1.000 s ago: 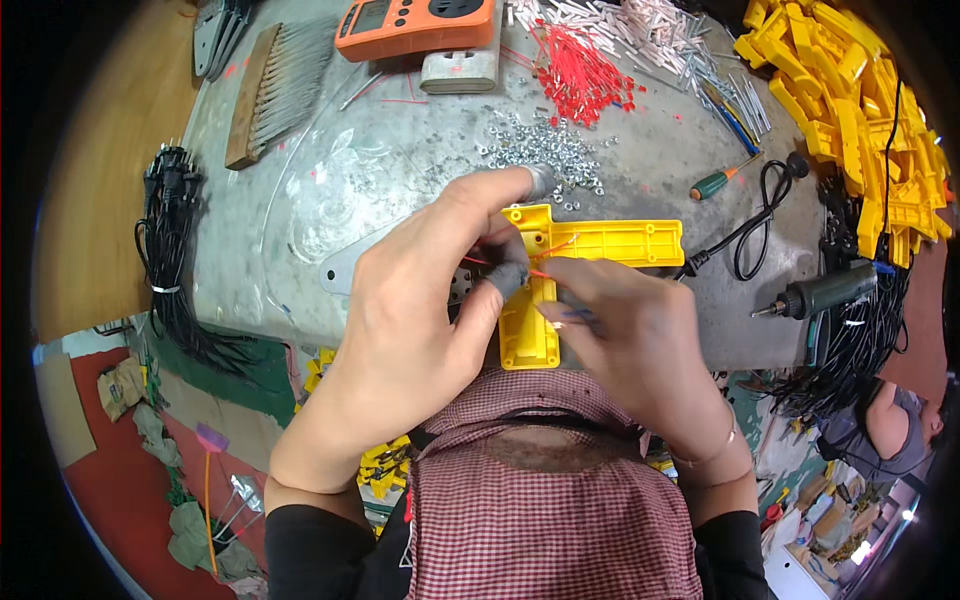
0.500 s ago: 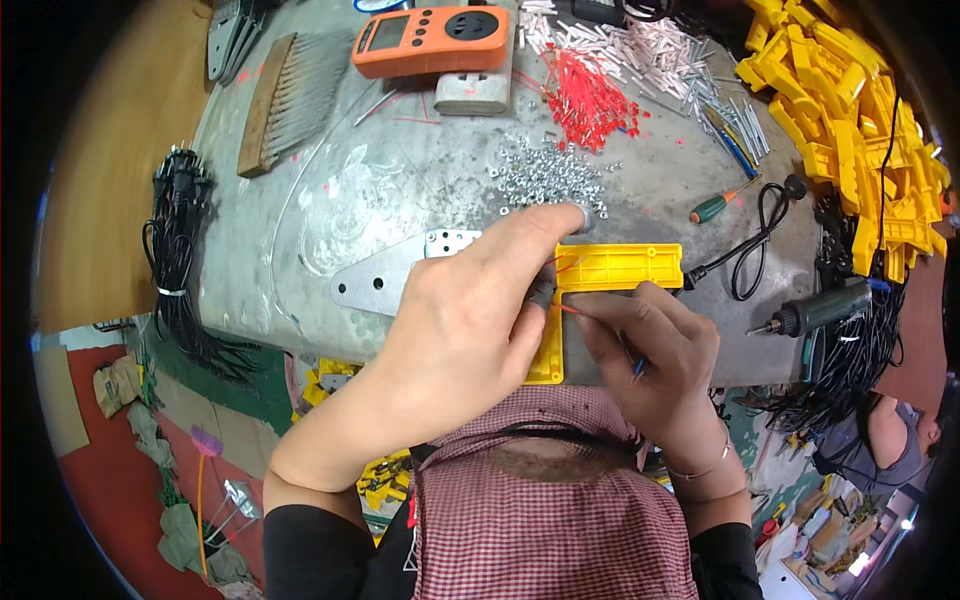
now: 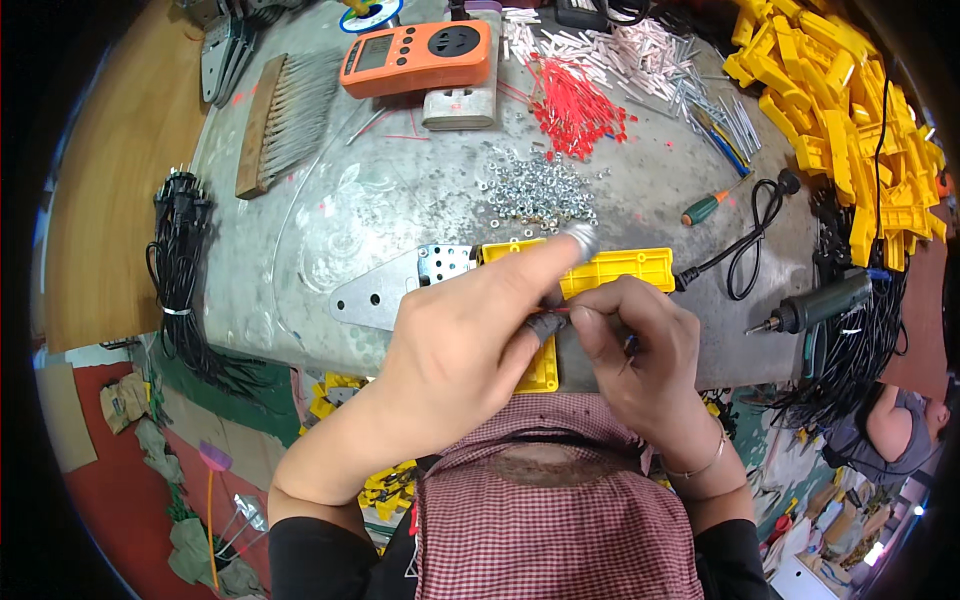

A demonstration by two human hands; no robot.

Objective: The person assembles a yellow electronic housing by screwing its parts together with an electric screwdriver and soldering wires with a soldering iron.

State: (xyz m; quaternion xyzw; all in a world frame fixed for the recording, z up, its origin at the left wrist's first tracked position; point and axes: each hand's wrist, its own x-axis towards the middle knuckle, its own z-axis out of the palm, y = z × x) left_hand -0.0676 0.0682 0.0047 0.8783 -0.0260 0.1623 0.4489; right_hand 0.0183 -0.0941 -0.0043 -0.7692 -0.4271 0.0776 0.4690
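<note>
Both hands meet over a yellow plastic housing [image 3: 630, 268], which lies open at the table's near edge and is partly covered by them. My left hand [image 3: 455, 325] is closed, with dark tape on one finger and a silvery wrap on another fingertip. A short red wire [image 3: 562, 310] shows between the fingertips of the two hands. My right hand [image 3: 645, 335] pinches it, fingers curled; a thin dark piece shows beneath them. Left of the housing is a tapered flat metal plate [image 3: 385, 290] with holes. A black power cord [image 3: 735, 250] leaves the housing's right end.
Beyond the hands lie loose nuts [image 3: 540, 185], red-wired parts [image 3: 575, 110] and an orange meter [image 3: 415, 55]. A brush [image 3: 285, 120] and black cords [image 3: 180, 260] are at left. Right are a screwdriver [image 3: 705, 207], a power driver [image 3: 815, 308] and heaped yellow housings [image 3: 840, 130].
My right hand has moved slightly left, its fingertips now closer to my left hand's. More of the housing's far left part shows. The whole view has shifted a little.
</note>
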